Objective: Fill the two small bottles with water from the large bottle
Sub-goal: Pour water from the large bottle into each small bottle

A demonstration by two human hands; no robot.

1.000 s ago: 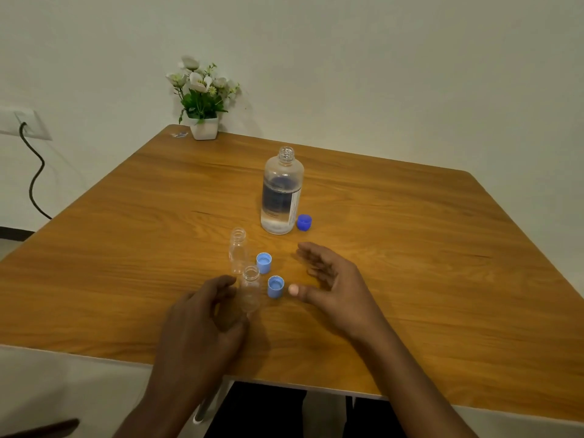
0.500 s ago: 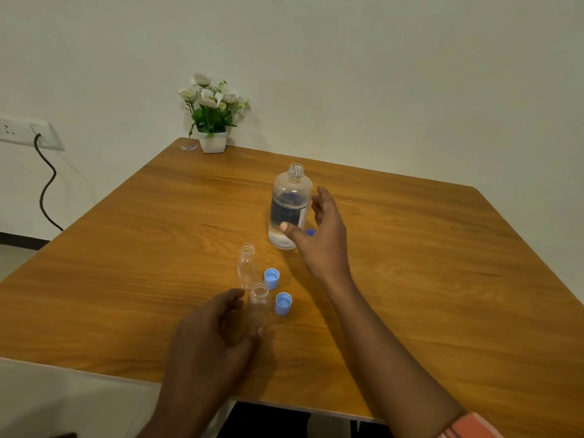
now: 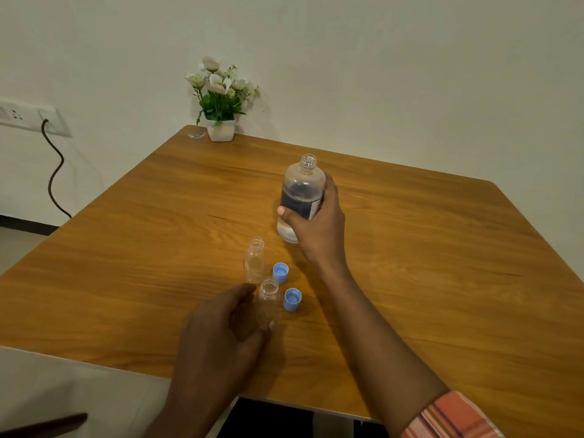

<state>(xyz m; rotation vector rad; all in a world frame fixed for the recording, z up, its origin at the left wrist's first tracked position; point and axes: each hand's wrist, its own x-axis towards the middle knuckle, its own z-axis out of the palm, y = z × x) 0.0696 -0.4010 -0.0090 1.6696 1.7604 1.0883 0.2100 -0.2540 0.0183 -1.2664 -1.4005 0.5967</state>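
A wooden table (image 3: 426,263) filled most of the view, set against a pale wall. Over its near edge reached the right arm in a striped sleeve (image 3: 448,415), and the right hand (image 3: 319,229) was clamped round the large bottle (image 3: 301,191) near the middle of the table, thumb across the front of the dark label and fingers wrapped behind. That bottle was uncapped, roughly upright, and held clear water in its lower part; whether its base rested on the wood could not be told. The left hand (image 3: 221,336) sat closer to the near edge, thumb and fingers curled about the lower body of the near small bottle (image 3: 268,298), which stood upright with an open mouth. At the far left corner stood a potted plant (image 3: 221,99) with white flowers. On the wall to the left was a socket (image 3: 28,116) with a dark cable (image 3: 55,175) hanging from it. The far small bottle (image 3: 255,259) stood upright and open just behind the near one, untouched by either hand. Two blue caps lay open side up just right of the small bottles: the far cap (image 3: 281,272) beside the far bottle, the near cap (image 3: 292,299) beside the held one.
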